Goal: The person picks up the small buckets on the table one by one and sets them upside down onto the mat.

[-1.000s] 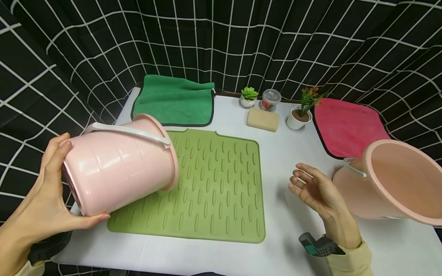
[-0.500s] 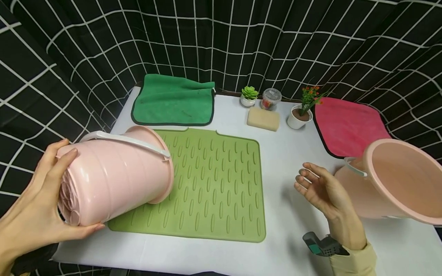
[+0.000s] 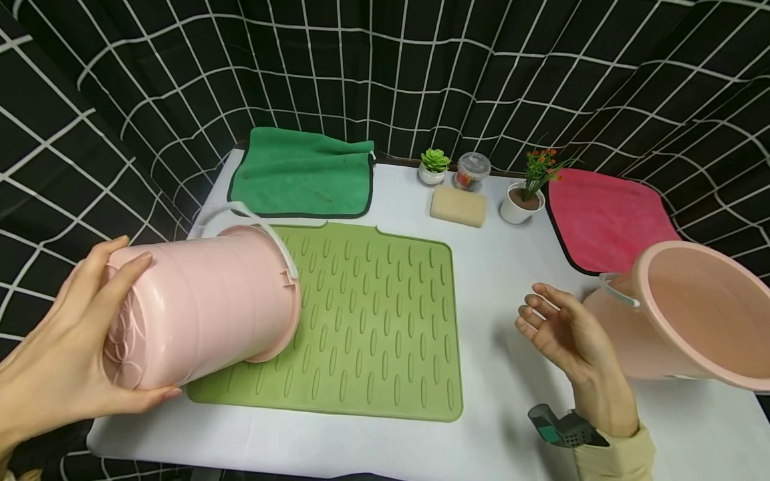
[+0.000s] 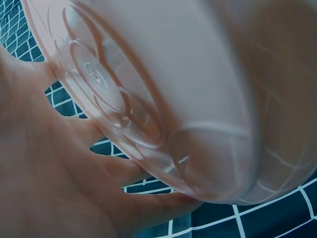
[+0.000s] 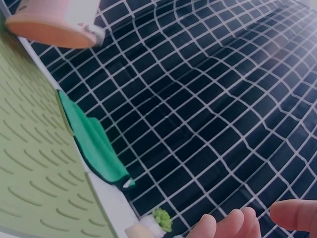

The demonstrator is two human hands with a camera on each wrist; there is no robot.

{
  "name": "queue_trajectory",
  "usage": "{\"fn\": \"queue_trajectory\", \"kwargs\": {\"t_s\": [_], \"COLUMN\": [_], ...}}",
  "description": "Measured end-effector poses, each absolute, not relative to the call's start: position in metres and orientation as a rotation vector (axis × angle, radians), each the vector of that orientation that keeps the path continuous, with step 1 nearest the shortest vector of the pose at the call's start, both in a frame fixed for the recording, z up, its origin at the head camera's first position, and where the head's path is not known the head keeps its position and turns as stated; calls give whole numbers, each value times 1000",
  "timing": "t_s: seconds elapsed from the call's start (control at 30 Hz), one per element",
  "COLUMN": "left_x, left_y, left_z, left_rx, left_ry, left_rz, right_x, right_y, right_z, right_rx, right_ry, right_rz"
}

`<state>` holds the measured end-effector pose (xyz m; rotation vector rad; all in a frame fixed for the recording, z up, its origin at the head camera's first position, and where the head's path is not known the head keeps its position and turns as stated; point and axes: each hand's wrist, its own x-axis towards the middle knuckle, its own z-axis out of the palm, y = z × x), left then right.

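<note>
Left hand: left hand (image 3: 66,354) grips the base of the pink bucket (image 3: 204,304), fingers over the top edge of the base, thumb under it; in the left wrist view the palm (image 4: 44,178) cups the bucket bottom (image 4: 148,99).
Pink bucket: tipped on its side, mouth toward the middle of the table, rim over the left edge of the green mat (image 3: 373,321); white handle (image 3: 252,224) swings free above the rim.
Right hand: right hand (image 3: 562,334) hovers above the white table (image 3: 499,267), palm up, fingers loosely curled, holding nothing; fingertips (image 5: 233,223) show in the right wrist view.
Second bucket: second pink bucket (image 3: 686,314) lies tilted just right of the right hand, mouth up and outward.
Back of table: green cloth (image 3: 303,174), small succulent (image 3: 433,166), jar (image 3: 472,172), sponge (image 3: 458,206), potted flowers (image 3: 526,190), red cloth (image 3: 604,217).
</note>
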<state>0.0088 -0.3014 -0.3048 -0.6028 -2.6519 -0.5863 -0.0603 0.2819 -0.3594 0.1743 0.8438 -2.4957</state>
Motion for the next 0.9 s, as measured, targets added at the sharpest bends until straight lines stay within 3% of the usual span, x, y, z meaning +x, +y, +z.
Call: {"fn": "queue_trajectory", "kwargs": {"t_s": [0.9], "left_x": [-32], "left_y": [-271], "left_z": [-285], "left_rx": [-733], "left_ry": [-2838], "left_rz": [-429], "right_x": [-56], "right_y": [286], "right_z": [-366], "right_rx": [162], "right_ry": [814], "right_rz": [-2499]}}
